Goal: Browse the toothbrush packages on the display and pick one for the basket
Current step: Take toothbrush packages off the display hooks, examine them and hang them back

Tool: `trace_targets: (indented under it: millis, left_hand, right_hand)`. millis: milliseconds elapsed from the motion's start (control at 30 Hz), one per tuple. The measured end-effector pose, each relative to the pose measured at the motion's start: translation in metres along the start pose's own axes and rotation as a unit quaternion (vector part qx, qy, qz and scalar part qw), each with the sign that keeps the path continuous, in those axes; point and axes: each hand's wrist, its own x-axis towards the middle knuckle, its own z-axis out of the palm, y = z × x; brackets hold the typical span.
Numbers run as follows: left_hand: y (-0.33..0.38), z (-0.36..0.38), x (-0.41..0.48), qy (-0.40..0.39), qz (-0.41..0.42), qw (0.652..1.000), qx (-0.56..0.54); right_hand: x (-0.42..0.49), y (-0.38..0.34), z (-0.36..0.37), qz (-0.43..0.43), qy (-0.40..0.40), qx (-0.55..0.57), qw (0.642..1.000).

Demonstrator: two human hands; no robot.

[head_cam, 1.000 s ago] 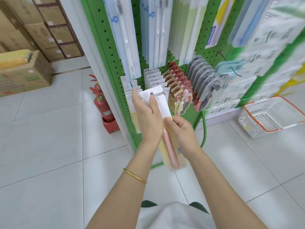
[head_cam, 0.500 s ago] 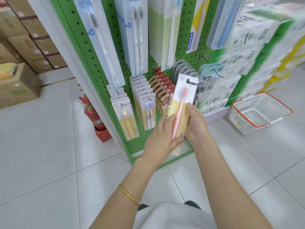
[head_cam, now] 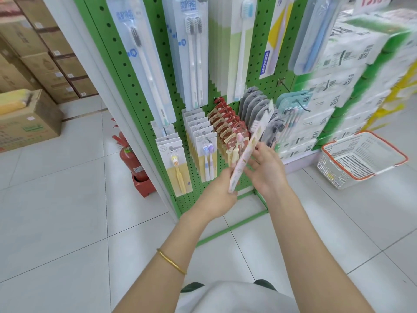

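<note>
White-tiled shop floor (head_cam: 67,211) before a green pegboard display (head_cam: 144,86). Left hand (head_cam: 216,195) pinches the lower end of a flat yellow-and-white toothbrush package (head_cam: 246,152), held edge-on and tilted, just before the hanging rows. Right hand (head_cam: 268,170), fingers loosely spread, touches its far face. White plastic basket with orange rim (head_cam: 361,159) stands on the floor, well apart at right.

A slim toothbrush package (head_cam: 242,161), cream and white with a pink brush, is seen almost edge-on and blurred. It tilts with its top up and to the right. The left hand (head_cam: 216,197) pinches its lower end, and the right hand (head_cam: 267,171) touches it with spread fingers. Just behind it, rows of hanging toothbrush packages (head_cam: 198,143) fill the green pegboard display (head_cam: 126,64). A white basket (head_cam: 331,175) with an orange rim sits on the floor to the right.
</note>
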Motion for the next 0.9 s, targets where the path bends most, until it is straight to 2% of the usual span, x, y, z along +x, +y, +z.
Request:
trace_targets:
  millis: [167, 300, 533, 667, 900]
  left_hand:
    - [0.001, -0.005, 0.001, 0.035, -0.023, 0.995, -0.087]
    - [0.012, -0.018, 0.005, 0.075, -0.023, 0.985, -0.154]
    - [0.029, -0.054, 0.014, 0.24, 0.0, 0.939, -0.245]
    - [0.024, -0.065, 0.013, 0.228, -0.013, 0.928, -0.294]
    - [0.012, -0.066, 0.007, 0.193, -0.027, 0.913, -0.359]
  right_hand:
    - [-0.004, 0.001, -0.002, -0.039, -0.044, -0.077, 0.995]
    - [-0.008, -0.001, -0.003, -0.035, -0.099, -0.125, 0.987]
    - [-0.017, 0.007, -0.001, 0.024, -0.188, -0.182, 0.965]
    - [-0.018, 0.013, 0.0, 0.065, -0.227, -0.17, 0.957]
    - [-0.018, 0.038, 0.006, 0.179, -0.35, -0.053, 0.918]
